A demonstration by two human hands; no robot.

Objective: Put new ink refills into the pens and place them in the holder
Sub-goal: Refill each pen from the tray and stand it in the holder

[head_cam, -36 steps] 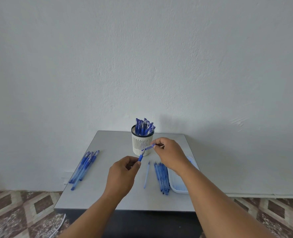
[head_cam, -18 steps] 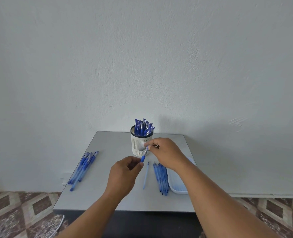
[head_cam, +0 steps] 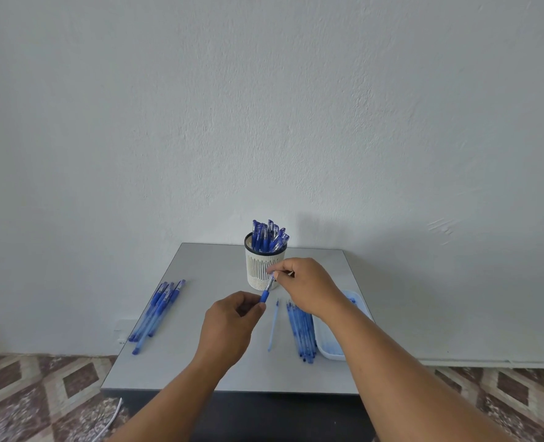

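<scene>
Hands meet over the table [head_cam: 181, 362]. Left hand [head_cam: 229, 327] pinches a blue pen [head_cam: 266, 290]; right hand [head_cam: 309, 290] pinches its upper end before the holder [head_cam: 257, 272].

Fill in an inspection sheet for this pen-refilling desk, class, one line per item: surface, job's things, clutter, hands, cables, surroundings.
Surface: grey table, flat.
Job's things: white holder with capped pens; pen pile at left; refill row; single refill; shallow tray.
Clutter: nothing seen.
Hands: left hand and right hand both grip one pen.
Cables: white cable on floor.
Surroundings: plain wall, patterned floor tiles.
</scene>
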